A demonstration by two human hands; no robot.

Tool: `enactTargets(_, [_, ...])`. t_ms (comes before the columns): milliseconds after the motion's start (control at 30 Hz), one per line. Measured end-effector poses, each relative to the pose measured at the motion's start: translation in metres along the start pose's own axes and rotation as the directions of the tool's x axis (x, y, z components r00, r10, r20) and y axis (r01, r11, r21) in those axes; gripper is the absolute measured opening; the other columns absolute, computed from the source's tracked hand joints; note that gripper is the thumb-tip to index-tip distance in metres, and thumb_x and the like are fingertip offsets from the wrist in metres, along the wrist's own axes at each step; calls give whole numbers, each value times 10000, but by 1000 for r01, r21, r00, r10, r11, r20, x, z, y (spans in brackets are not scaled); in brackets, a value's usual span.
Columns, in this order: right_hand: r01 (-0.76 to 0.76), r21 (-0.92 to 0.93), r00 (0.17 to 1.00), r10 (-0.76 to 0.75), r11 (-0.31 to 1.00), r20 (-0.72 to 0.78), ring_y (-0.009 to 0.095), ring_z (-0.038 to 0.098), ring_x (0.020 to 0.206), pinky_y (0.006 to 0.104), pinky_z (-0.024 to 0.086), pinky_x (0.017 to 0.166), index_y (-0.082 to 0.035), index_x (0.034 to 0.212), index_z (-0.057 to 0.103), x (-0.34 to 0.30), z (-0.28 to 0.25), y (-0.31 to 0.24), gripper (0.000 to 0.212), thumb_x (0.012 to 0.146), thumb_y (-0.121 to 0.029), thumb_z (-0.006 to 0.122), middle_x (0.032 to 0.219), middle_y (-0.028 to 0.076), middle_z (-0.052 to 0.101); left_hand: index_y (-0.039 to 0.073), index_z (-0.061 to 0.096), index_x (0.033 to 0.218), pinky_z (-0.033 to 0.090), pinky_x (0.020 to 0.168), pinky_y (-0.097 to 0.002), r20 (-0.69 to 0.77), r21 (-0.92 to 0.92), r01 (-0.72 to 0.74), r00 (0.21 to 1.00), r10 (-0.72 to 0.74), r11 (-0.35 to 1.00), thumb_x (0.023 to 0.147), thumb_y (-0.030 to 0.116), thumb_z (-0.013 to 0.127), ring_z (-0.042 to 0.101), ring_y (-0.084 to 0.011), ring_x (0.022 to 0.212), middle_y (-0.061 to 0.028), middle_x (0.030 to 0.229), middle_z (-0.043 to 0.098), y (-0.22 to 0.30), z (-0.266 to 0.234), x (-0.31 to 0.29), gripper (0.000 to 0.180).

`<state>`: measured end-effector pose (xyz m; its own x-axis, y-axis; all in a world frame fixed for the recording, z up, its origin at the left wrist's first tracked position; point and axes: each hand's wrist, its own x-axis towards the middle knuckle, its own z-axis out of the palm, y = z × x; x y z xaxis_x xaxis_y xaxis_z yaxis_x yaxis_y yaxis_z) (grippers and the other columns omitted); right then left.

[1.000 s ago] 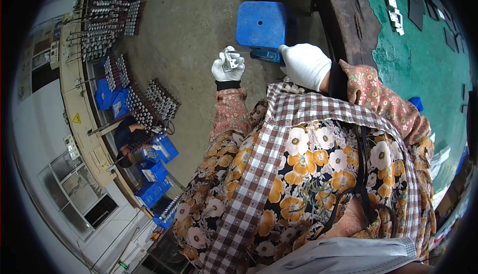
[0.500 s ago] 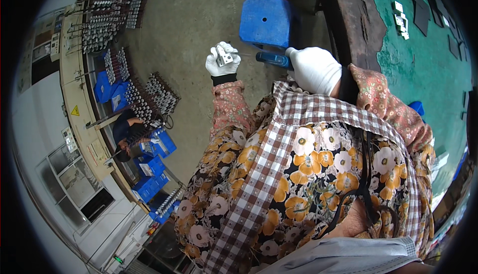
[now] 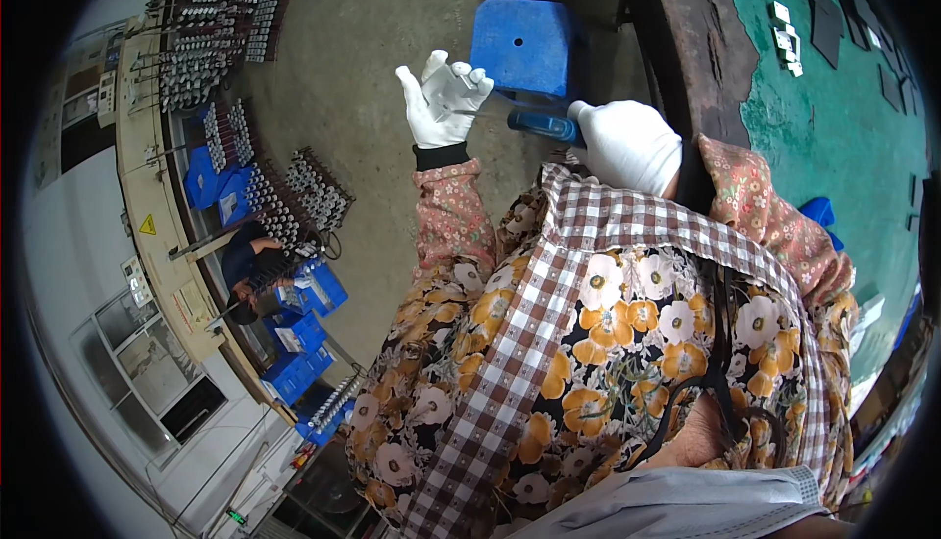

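Note:
My left hand (image 3: 446, 106), in a white glove, is turned palm up and holds a small pale metal block (image 3: 453, 92). Its thumb sticks out to the left, and the other fingers curl loosely over the block's far edge. To the right, my right hand (image 3: 627, 145), also in a white glove, is wrapped round a tool with a blue body, which looks like an air blow gun (image 3: 544, 125). A thin nozzle points left from it toward the block. The glove hides the tool's grip.
A blue plastic stool (image 3: 520, 47) stands beyond my hands. On the right, a green-topped table (image 3: 804, 137) carries white square plates (image 3: 781, 39) and dark flat pieces. Racks of metal parts (image 3: 221, 39), blue bins (image 3: 294, 374) and another person (image 3: 243, 260) are at the left bench.
My left hand has opened out and turned the block, shifting slightly right and away from me. My right hand with the blow gun has moved slightly right and nearer.

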<state>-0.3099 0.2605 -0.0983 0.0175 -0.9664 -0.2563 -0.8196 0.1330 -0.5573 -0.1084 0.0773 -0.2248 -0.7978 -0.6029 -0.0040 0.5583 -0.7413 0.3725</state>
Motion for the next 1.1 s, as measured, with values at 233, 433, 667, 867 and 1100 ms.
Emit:
enactTargets(233, [-52, -17, 996, 51, 998, -72, 353, 637, 698, 429, 511, 647, -37, 958, 609, 2, 5, 9, 247, 763, -176, 668, 686, 182, 625, 66, 486, 1181, 519, 786, -385, -82, 56, -24, 996, 28, 998, 968, 267, 442, 562, -305, 979, -139, 1012, 580, 4, -5, 3, 296])
enactTargets(433, [-30, -22, 993, 27, 999, -115, 355, 635, 703, 433, 510, 644, -39, 947, 608, 7, 11, 12, 248, 751, -176, 671, 686, 186, 624, 58, 497, 1111, 460, 623, -269, -95, 80, 3, 995, 5, 997, 940, 194, 486, 535, -216, 839, -85, 944, 542, 0, 2, 7, 219])
enactTargets(667, [-72, 42, 996, 73, 997, -42, 346, 645, 722, 416, 517, 663, 6, 965, 609, -7, -15, 8, 226, 766, -101, 610, 727, 195, 636, 60, 516, 1020, 366, 568, -243, -27, -114, -62, 998, 60, 992, 826, 71, 536, 384, -126, 675, -38, 782, 417, 1, -7, 6, 195])
enactTargets(867, [-57, 12, 994, 58, 998, -92, 350, 634, 687, 413, 512, 640, 10, 931, 599, -17, -22, 6, 241, 735, -116, 660, 679, 183, 619, 100, 627, 945, 372, 577, -254, 17, 279, -148, 989, 149, 949, 783, -67, 505, 452, -168, 699, -70, 840, 500, 7, -4, 5, 262])
enactTargets(1100, [4, -46, 995, -8, 999, -99, 349, 633, 670, 409, 510, 618, 17, 909, 582, -19, -22, 5, 228, 718, -82, 657, 661, 191, 610, 94, 613, 909, 405, 632, -288, 95, 513, -103, 994, 63, 852, 746, -145, 485, 480, -188, 733, -73, 844, 488, 24, 13, 7, 316])
